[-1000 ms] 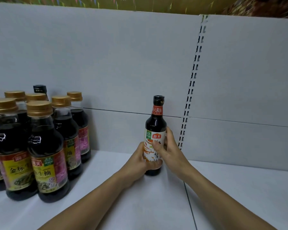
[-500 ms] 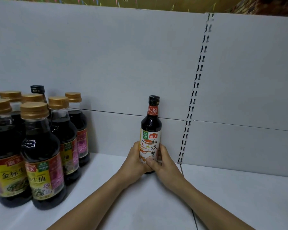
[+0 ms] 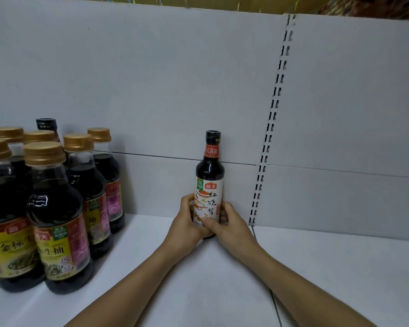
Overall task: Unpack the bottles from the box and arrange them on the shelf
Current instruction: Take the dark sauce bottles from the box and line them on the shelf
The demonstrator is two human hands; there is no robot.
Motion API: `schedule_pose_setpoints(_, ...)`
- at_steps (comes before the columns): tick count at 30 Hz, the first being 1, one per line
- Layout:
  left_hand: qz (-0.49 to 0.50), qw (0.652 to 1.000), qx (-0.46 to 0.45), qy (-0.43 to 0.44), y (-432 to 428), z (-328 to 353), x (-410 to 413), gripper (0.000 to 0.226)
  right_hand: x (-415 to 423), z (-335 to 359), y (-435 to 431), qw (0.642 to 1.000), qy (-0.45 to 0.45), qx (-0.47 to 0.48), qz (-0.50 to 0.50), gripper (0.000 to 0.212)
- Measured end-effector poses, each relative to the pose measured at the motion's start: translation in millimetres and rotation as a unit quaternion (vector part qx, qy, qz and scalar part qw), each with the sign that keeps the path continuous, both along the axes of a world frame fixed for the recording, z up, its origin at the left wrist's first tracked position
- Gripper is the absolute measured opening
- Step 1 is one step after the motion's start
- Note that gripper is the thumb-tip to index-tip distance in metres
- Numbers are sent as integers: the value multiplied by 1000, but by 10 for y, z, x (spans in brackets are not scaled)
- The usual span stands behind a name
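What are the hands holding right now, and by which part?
Both grip the black-capped bottle by its lower labelled body: the left hand on its left side, the right hand on its right, near the base.

Both forearms converge on the bottle (image 3: 209, 175). The left hand (image 3: 187, 221) grips its lower left side and the right hand (image 3: 230, 224) its lower right, fingers curled.

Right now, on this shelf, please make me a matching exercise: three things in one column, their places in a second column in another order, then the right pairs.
1. white-label bottle
2. gold-capped bottles
3. slotted rail

A. upright on the back wall, between two panels
B. gripped by the left hand and the right hand
C. grouped at the left of the shelf

Pairs: 1-B; 2-C; 3-A
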State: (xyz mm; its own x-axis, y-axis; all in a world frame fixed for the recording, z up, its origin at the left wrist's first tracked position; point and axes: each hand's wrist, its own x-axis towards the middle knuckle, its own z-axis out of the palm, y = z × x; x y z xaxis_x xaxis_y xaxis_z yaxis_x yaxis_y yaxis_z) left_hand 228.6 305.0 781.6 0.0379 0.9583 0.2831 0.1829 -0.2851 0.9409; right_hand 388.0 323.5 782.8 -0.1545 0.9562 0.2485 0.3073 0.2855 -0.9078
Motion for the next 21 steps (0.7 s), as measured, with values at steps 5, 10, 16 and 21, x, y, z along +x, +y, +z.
schedule_pose_setpoints(5,-1,1000,-7,19,-80,79,8,87,-15,57,-95,1000,-20,-1,-11,42)
schedule_pose_setpoints(10,15,991,-31,132,-222,284,21,107,60,212,-346,996,-91,0,7,53)
schedule_pose_setpoints(16,103,979,-25,175,-786,490,247,105,214,465,-748,992,-125,9,-26,74)
schedule_pose_setpoints(21,83,986,91,111,-1129,664,684,86,460,739,-1188,991,-82,78,-67,53)
